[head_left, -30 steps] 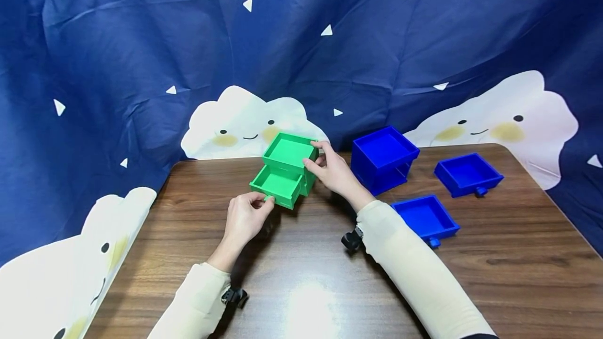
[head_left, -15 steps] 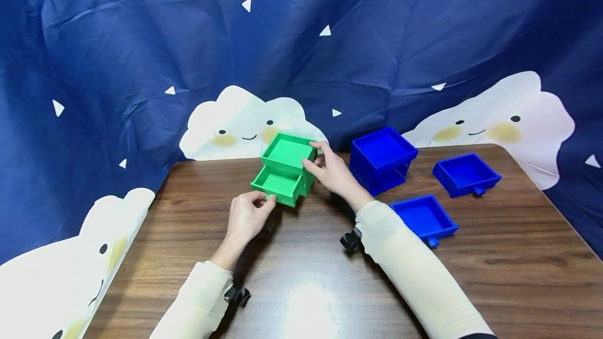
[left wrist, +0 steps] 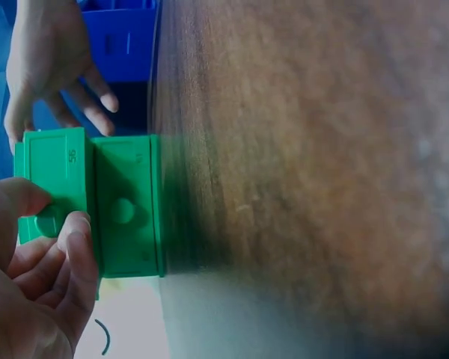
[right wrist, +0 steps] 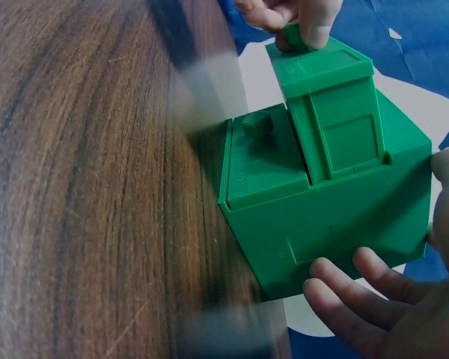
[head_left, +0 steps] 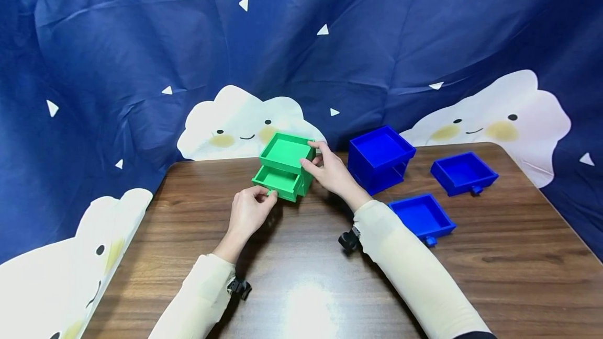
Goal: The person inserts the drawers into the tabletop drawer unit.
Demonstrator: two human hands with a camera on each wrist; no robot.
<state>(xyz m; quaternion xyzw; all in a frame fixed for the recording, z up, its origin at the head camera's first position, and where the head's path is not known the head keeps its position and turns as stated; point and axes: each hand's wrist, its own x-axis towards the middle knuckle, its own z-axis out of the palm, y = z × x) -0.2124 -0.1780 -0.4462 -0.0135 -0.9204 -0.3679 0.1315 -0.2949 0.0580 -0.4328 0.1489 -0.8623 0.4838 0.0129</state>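
Observation:
A small green drawer cabinet (head_left: 308, 182) with a tray-like top stands near the table's back edge. Its upper drawer (head_left: 278, 179) sticks partly out; below it, the lower drawer (left wrist: 127, 243) is flush with the front. My left hand (head_left: 249, 211) pinches the upper drawer's round knob (left wrist: 49, 221) between thumb and fingertips. My right hand (head_left: 332, 171) holds the cabinet on its right side, thumb and index finger at the top rim. In the right wrist view, other fingertips (right wrist: 325, 271) of that hand lie against the side wall.
To the right stands a blue cabinet (head_left: 360, 166) with an open front. Two blue drawers with knobs lie beside it, a nearer one (head_left: 424, 216) close to my right sleeve and a farther one (head_left: 464, 171). A blue cloud-print curtain (head_left: 282, 41) hangs behind the wooden table (head_left: 198, 213).
The green upper drawer has slid further into its cabinet, my left hand moving with it at the knob. My right hand keeps its hold on the cabinet's side.

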